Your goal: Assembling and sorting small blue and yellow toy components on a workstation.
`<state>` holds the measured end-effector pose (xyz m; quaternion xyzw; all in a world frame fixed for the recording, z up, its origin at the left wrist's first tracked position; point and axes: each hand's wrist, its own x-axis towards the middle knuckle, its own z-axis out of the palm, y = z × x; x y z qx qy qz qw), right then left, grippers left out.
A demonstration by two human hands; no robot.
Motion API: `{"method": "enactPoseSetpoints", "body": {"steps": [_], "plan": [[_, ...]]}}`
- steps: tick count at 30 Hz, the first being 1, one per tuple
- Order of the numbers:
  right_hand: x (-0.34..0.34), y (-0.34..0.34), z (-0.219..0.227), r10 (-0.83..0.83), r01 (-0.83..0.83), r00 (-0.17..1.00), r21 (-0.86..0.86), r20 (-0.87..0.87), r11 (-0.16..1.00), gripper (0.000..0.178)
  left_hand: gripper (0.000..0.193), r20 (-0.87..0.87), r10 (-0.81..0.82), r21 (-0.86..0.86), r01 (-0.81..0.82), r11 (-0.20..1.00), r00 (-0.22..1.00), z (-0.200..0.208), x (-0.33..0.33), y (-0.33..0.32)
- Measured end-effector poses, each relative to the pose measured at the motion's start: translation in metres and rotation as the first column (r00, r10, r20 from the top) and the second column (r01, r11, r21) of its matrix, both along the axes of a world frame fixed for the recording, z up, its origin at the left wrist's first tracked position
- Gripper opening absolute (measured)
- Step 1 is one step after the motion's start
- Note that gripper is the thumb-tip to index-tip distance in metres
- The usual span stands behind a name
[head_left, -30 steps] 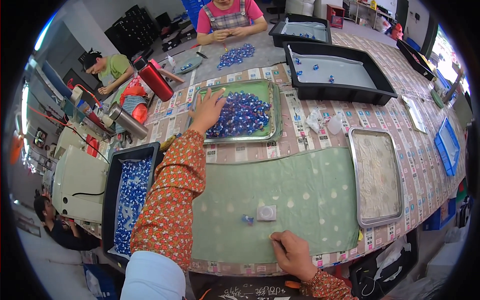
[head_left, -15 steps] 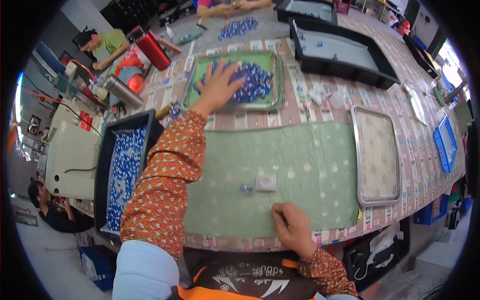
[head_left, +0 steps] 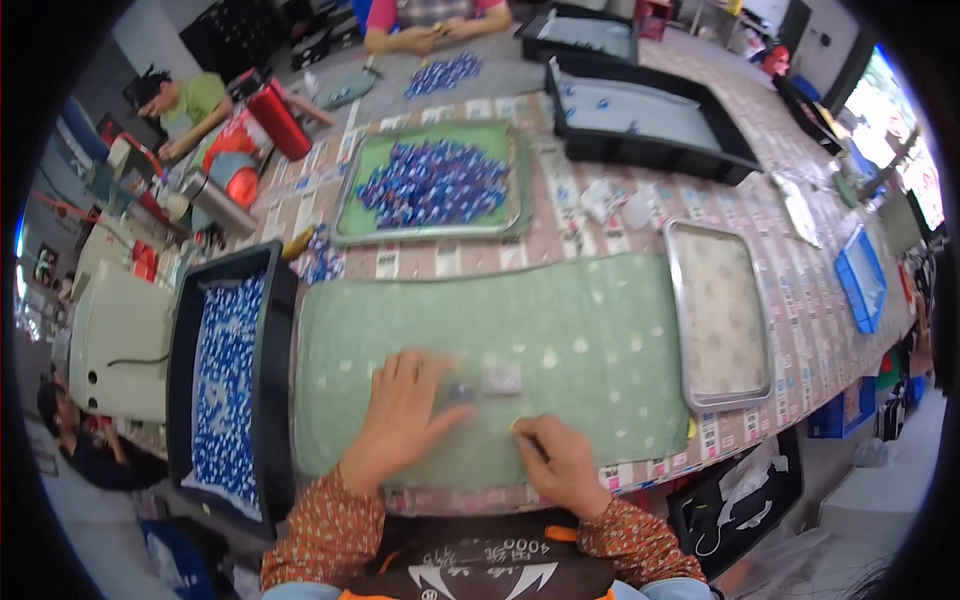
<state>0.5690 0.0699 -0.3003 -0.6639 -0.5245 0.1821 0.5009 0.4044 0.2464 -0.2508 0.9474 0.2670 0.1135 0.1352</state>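
Note:
My left hand (head_left: 400, 415), its fingers spread and a little blurred, is low over the green mat (head_left: 590, 330). Just off its fingertips lies a small blue piece (head_left: 461, 391), smeared in the picture. A small pale square block (head_left: 502, 378) sits on the mat right beside that piece. Nearer to me, my right hand (head_left: 562, 460) pinches a tiny yellow piece (head_left: 517, 425) between thumb and fingertips; most of it is hidden. Beyond the mat, a metal tray (head_left: 430, 237) with a green lining holds a heap of small blue and purple pieces (head_left: 435, 185).
A black bin (head_left: 283, 400) of blue-and-white pieces stands left of the mat. To the right lies a metal tray (head_left: 677, 320) with a pale bottom. A large black tray (head_left: 660, 158) is farther back. Co-workers sit at the far side and at the left.
My left hand has come back from the heap in the tray to the mat near the small blue piece. The right hand keeps its pinch. The whole view has shifted slightly.

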Motion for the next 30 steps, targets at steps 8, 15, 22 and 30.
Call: {"method": "enactPoseSetpoints", "body": {"steps": [8,15,22,30], "plan": [[-0.002,-0.009,0.007,-0.011,0.011,1.0,-0.005,-0.014,1.0,0.012,0.034,-0.041,0.014,0.096,-0.01,0.995,0.999,-0.026,0.009,-0.011],[0.001,-0.004,0.006,-0.002,0.001,1.0,-0.014,-0.016,1.0,0.013,0.022,-0.024,-0.032,0.217,0.036,0.975,0.999,-0.029,0.013,0.005],[0.002,-0.002,0.011,0.05,-0.054,0.997,-0.078,-0.053,0.995,0.015,0.021,0.17,0.297,-0.411,-0.207,0.888,0.94,-0.007,0.013,0.056],[0.001,-0.006,0.004,0.001,-0.004,0.999,-0.075,-0.035,0.997,0.014,0.016,0.334,0.483,-0.686,-0.143,0.714,0.809,0.002,0.095,0.182]]}}
